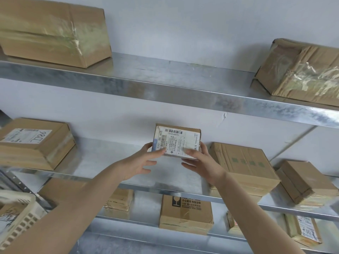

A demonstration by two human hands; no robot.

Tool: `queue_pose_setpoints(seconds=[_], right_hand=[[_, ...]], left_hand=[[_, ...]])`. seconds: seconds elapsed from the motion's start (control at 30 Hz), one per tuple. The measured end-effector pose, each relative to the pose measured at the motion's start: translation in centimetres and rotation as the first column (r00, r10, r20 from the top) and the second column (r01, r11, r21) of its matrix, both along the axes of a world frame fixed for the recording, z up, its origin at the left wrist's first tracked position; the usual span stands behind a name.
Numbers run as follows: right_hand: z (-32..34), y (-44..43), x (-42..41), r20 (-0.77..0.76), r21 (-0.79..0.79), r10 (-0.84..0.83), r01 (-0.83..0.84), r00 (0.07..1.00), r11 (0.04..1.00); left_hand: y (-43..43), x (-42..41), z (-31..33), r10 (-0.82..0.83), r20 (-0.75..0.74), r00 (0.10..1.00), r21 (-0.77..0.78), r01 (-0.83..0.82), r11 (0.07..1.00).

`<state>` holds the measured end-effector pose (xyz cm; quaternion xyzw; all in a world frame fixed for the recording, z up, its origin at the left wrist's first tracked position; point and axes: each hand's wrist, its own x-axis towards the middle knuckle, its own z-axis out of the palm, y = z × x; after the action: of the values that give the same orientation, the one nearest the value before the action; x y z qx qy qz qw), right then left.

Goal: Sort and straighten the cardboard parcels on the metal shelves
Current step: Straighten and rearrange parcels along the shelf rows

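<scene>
While left hand (138,163) and right hand (201,162) pinch the labelled parcel (177,141), a taped parcel (244,163) lies just right of the grip.

A plain, pale grey painted wall (183,24) faces me, softly and evenly lit. Against it run three flat shelves of mottled galvanised sheet metal: the upper shelf (165,85), the middle shelf (102,158) and the lower shelf (145,206). A small paint chip (224,116) shows just under the upper one. At my lower left stands a slotted grey metal upright (17,180), blurred.
</scene>
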<state>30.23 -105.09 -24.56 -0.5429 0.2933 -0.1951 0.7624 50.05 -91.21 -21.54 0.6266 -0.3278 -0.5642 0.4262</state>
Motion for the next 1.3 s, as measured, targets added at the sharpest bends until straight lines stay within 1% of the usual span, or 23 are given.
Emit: queue_pose_setpoints(seconds=[0.07, 0.13, 0.23, 0.33, 0.4, 0.47, 0.53, 0.57, 0.63, 0.73, 0.93, 1.13, 1.2, 1.27, 1.3], right_hand=[[-0.4, 0.7, 0.5, 0.074, 0.093, -0.033, 0.026, 0.997, 0.995], [-0.7, 1.7, 1.0, 0.099, 0.125, -0.022, 0.009, 0.995, 0.992], [-0.9, 3.1, 1.2, 0.013, 0.065, 0.075, -0.075, 0.997, 0.995], [-1.2, 3.2, 0.7, -0.033, 0.051, 0.165, -0.164, 0.986, 0.985], [-1.2, 3.0, 0.3, -0.025, 0.063, 0.218, -0.216, 0.976, 0.974], [-1.1, 2.8, -0.1, 0.001, 0.078, 0.189, -0.188, 0.982, 0.979], [-1.2, 2.5, -0.3, 0.018, 0.089, 0.137, -0.138, 0.990, 0.986], [-1.1, 2.5, -0.4, 0.027, 0.086, 0.141, -0.143, 0.990, 0.986], [-0.9, 3.1, -0.5, 0.040, 0.063, 0.200, -0.203, 0.979, 0.977], [-0.8, 4.4, -0.3, 0.032, 0.020, 0.255, -0.256, 0.966, 0.966], [-1.4, 4.7, -0.2, 0.076, 0.090, 0.195, -0.202, 0.978, 0.975], [-1.2, 4.5, -0.5, 0.094, 0.092, 0.223, -0.231, 0.970, 0.968], [-1.4, 4.3, -0.6, 0.120, 0.148, 0.181, -0.198, 0.976, 0.969], [-1.6, 4.1, -0.6, 0.141, 0.241, 0.097, -0.129, 0.985, 0.962], [-1.4, 4.1, -0.6, 0.145, 0.249, 0.076, -0.110, 0.987, 0.962]], left_hand=[[0.0, -0.8, -0.2, -0.018, 0.010, 1.000, -0.026, 0.018, 0.999], [-0.2, -1.5, -0.3, 0.039, -0.005, 0.999, -0.083, -0.039, 0.996], [-0.6, -1.6, -0.1, 0.197, -0.073, 0.978, -0.161, -0.206, 0.965], [-0.8, -1.0, 0.1, 0.246, -0.090, 0.965, -0.201, -0.260, 0.945], [-0.6, -0.3, 0.4, 0.243, -0.068, 0.968, -0.232, -0.252, 0.939], [-0.5, 0.3, 0.8, 0.219, -0.028, 0.975, -0.271, -0.218, 0.938], [-0.3, 0.5, 1.1, 0.193, -0.020, 0.981, -0.294, -0.190, 0.937], [-0.3, 0.5, 1.2, 0.177, -0.022, 0.984, -0.300, -0.176, 0.938], [-0.3, 0.4, 1.3, 0.151, -0.015, 0.988, -0.313, -0.148, 0.938], [-0.4, 0.0, 1.1, 0.164, -0.015, 0.986, -0.312, -0.161, 0.936], [0.0, -0.2, 1.3, 0.129, -0.032, 0.991, -0.333, -0.132, 0.933], [-0.3, 0.0, 1.1, 0.149, -0.016, 0.989, -0.339, -0.145, 0.930], [-0.3, 0.1, 0.9, 0.156, -0.016, 0.988, -0.349, -0.152, 0.925], [-0.3, 0.6, 0.6, 0.169, -0.009, 0.986, -0.346, -0.161, 0.924], [-0.2, 0.8, 0.5, 0.165, 0.000, 0.986, -0.338, -0.155, 0.928]])
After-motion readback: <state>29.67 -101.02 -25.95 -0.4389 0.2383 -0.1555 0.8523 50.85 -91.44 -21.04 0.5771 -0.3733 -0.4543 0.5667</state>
